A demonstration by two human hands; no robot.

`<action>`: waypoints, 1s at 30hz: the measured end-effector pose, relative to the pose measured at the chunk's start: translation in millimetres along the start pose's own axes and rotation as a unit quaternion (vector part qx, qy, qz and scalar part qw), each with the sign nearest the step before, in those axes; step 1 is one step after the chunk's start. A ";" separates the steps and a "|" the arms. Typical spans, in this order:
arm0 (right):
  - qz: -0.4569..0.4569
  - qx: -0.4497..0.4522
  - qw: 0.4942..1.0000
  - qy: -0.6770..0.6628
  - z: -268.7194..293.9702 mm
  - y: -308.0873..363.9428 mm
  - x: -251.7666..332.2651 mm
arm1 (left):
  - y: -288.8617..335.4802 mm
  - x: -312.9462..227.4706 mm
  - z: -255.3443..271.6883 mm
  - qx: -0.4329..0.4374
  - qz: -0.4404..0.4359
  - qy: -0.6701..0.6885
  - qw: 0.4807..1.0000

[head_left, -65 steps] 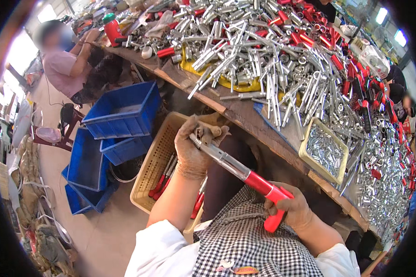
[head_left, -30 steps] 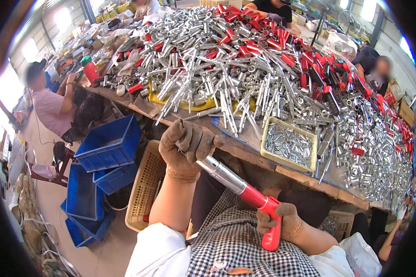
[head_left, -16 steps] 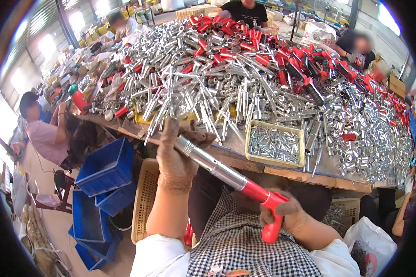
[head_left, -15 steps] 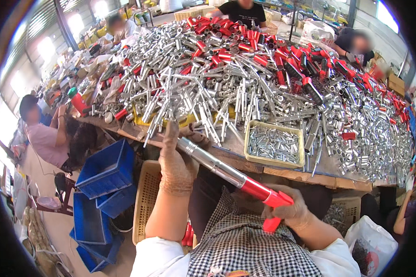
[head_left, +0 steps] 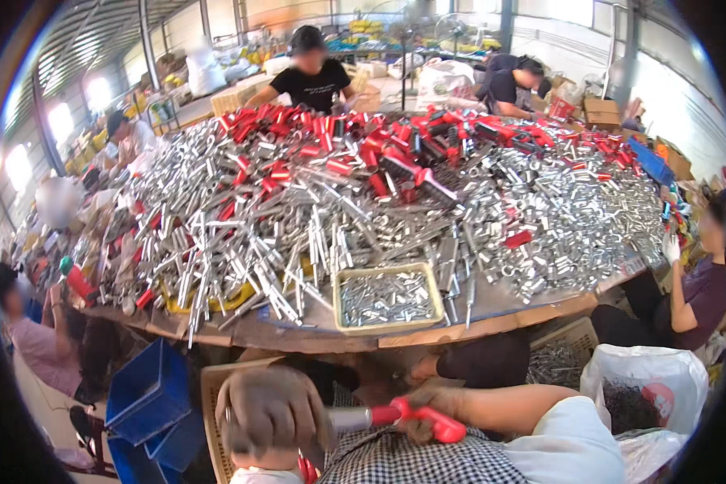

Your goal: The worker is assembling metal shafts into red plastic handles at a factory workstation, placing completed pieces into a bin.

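Low in front of my body, both gloved hands are on a silver tubular tool (head_left: 351, 419) with a red, pistol-shaped handle. My left hand (head_left: 274, 411) is closed over the far left end of the tube, its knuckles up, hiding that end. Closed round the red handle end is my right hand (head_left: 427, 407), with a red prong sticking out below it. Beyond them, on the table's near edge, a cream tray (head_left: 337, 310) holds many small metal pins.
A large heap of silver tubes and red parts (head_left: 323, 218) covers the table. Blue crates (head_left: 149, 395) stand at the lower left. A white sack (head_left: 661, 371) and a crate of metal parts (head_left: 589, 335) are at the right. Several people sit or stand around the table.
My view has tilted up and turned right. The tool has come in closer to my body and lies nearer level. My left hand has turned so its back faces up.
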State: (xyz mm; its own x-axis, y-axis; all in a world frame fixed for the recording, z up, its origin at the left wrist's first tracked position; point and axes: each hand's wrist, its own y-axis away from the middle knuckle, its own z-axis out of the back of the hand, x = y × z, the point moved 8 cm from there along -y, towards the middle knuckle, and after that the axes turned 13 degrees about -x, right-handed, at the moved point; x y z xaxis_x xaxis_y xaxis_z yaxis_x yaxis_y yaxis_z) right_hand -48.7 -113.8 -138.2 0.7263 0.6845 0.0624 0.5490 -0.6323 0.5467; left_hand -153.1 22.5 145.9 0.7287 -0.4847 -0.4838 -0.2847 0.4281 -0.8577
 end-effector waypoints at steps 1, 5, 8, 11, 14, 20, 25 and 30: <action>-0.061 0.042 0.997 0.004 -9.8 -5.8 -18.1 | -7.3 -4.5 -3.2 -0.033 0.025 -0.020 0.999; 0.238 -0.098 0.960 0.108 -17.5 27.5 39.5 | -4.0 18.6 -3.3 -0.107 0.093 -0.024 0.990; 0.515 -0.147 0.758 0.372 -79.9 93.5 77.4 | 108.7 -2.2 44.9 -0.860 -0.003 -0.123 0.496; 0.638 -0.165 0.363 0.659 -125.7 132.0 63.3 | 150.4 23.7 52.6 -0.920 0.004 0.018 0.392; 0.667 -0.151 0.141 0.716 -141.9 132.2 33.4 | 145.4 26.0 41.2 -0.886 -0.081 -0.004 0.457; 0.630 -0.165 0.544 0.529 -119.6 111.2 47.1 | 71.1 10.8 36.8 -0.714 -0.051 -0.089 0.693; 0.539 -0.151 0.658 0.503 -124.5 109.4 42.5 | 99.5 -30.2 53.8 -0.788 -0.101 -0.042 0.606; 0.345 -0.062 0.910 0.221 -119.6 78.6 15.9 | 96.6 -16.5 43.6 -0.693 -0.162 -0.006 0.702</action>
State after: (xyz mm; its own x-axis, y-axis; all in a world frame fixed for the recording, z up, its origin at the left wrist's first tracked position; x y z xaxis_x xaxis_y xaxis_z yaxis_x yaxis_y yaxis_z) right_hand -43.5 -109.2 5.7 0.6279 0.2361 0.7416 -0.0453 -0.9402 0.3376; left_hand -165.4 105.0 78.6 0.8979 -0.3747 -0.2310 -0.4293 -0.8615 -0.2711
